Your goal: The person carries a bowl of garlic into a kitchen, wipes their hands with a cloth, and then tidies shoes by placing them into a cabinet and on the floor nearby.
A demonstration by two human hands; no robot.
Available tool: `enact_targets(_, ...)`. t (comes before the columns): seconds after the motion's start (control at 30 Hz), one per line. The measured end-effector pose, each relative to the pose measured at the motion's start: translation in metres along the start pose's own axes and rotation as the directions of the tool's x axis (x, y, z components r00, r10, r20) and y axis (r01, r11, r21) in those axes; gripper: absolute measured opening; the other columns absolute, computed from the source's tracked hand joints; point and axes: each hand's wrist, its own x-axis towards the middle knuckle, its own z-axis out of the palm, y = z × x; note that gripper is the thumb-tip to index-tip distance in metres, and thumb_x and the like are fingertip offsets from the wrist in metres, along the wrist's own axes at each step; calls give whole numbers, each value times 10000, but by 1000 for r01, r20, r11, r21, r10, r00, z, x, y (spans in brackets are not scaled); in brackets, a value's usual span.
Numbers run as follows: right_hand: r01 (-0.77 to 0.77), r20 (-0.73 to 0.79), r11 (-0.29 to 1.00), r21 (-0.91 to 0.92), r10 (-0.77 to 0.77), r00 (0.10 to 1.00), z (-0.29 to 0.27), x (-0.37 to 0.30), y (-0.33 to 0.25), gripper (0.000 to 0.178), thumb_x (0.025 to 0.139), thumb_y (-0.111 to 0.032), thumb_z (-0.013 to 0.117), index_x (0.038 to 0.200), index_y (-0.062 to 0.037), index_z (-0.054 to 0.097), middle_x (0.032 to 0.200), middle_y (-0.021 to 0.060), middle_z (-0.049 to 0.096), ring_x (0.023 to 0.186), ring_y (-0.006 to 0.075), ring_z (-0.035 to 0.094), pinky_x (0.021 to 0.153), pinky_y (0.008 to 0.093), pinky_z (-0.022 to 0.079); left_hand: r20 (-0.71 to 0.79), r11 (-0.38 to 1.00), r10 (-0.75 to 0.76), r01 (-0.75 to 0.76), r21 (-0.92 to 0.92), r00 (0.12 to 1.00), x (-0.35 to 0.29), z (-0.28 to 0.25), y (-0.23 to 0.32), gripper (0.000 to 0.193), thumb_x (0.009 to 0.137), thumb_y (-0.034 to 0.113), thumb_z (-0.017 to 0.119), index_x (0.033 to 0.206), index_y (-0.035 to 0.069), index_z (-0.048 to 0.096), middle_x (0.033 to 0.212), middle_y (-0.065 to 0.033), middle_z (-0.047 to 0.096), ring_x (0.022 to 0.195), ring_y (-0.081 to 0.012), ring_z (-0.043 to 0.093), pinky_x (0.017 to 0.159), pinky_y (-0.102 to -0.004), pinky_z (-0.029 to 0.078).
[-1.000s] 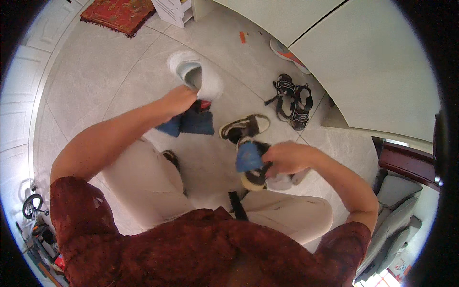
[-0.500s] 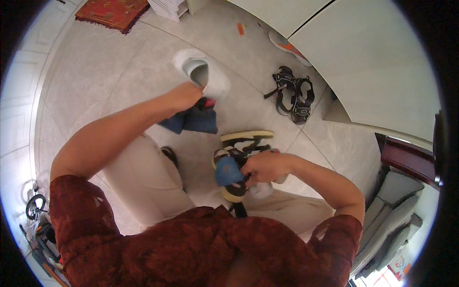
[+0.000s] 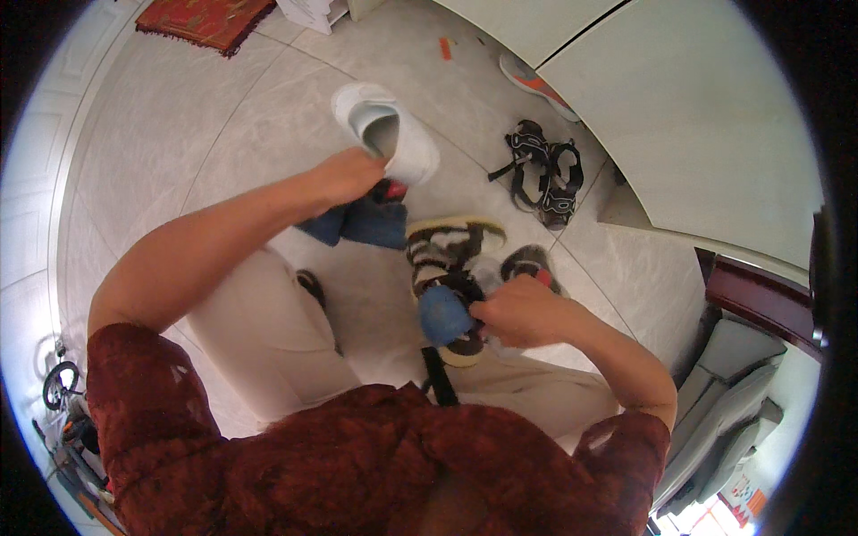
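My left hand is closed on the rim of a white slip-on shoe, its opening facing up. Just below that hand are dark blue pieces of footwear with a red patch, partly covered by my wrist. Between my knees, my right hand is closed at the side of a dark-and-white sneaker with a cream sole. A blue rounded piece covers part of it, and my fingertips are hidden there. Another dark-and-white sneaker lies just beyond. A blurred dark shoe with red is beside my right hand.
Black strappy sandals lie on the tiles to the right. An orange-and-grey shoe lies by the white cabinet. A red rug is far left, and grey cushions are at the right.
My right hand has shifted slightly right with the sneaker and blue piece. The dark shoe with red now shows more beside it. The white shoe has moved a little right and tilted.
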Motion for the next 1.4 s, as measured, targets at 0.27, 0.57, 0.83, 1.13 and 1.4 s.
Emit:
enact_targets(0.27, 71, -53, 989, 127, -64, 996, 11, 1, -2, 178, 772, -188, 622, 798, -22, 565, 682, 179, 586, 736, 353, 596, 613, 450, 443, -34, 985, 85, -79, 151, 996, 9, 1, -1, 397, 861, 296, 441, 839, -76, 578, 750, -166, 592, 703, -231, 533, 634, -354, 406)
enact_targets(0.57, 63, 89, 784, 618, -150, 985, 62, 95, 40, 297, 847, -285, 599, 869, 10, 582, 691, 97, 555, 701, 172, 547, 622, 324, 433, -17, 997, -36, 37, 70, 999, 5, 0, -2, 396, 845, 306, 460, 869, -66, 591, 788, -165, 607, 744, -241, 551, 680, -363, 411)
enact_targets(0.83, -104, 90, 798, 594, 62, 994, 47, 102, 67, 349, 847, -325, 596, 934, 13, 581, 797, 121, 555, 743, 205, 545, 685, 324, 458, -81, 995, -79, 83, 46, 994, -1, 0, -6, 396, 841, 308, 471, 872, -66, 596, 770, -149, 602, 726, -224, 538, 672, -356, 407)
enact_targets(1.13, -42, -259, 961, 274, 116, 959, 61, 101, 78, 306, 797, -314, 609, 942, -45, 617, 1076, 244, 454, 963, 396, 532, 784, 412, 461, -49, 999, -31, 30, -9, 998, -5, -1, -4, 421, 854, 330, 468, 840, -74, 587, 754, -138, 592, 705, -208, 523, 642, -346, 404)
enact_targets(1.4, -43, -255, 965, 258, 111, 961, 27, 107, 93, 305, 754, -252, 685, 928, -10, 620, 1114, 185, 467, 1008, 314, 518, 841, 374, 434, -33, 987, -147, 144, -76, 989, -1, 0, -18, 404, 849, 325, 476, 877, -63, 589, 814, -112, 588, 746, -178, 506, 662, -317, 395)
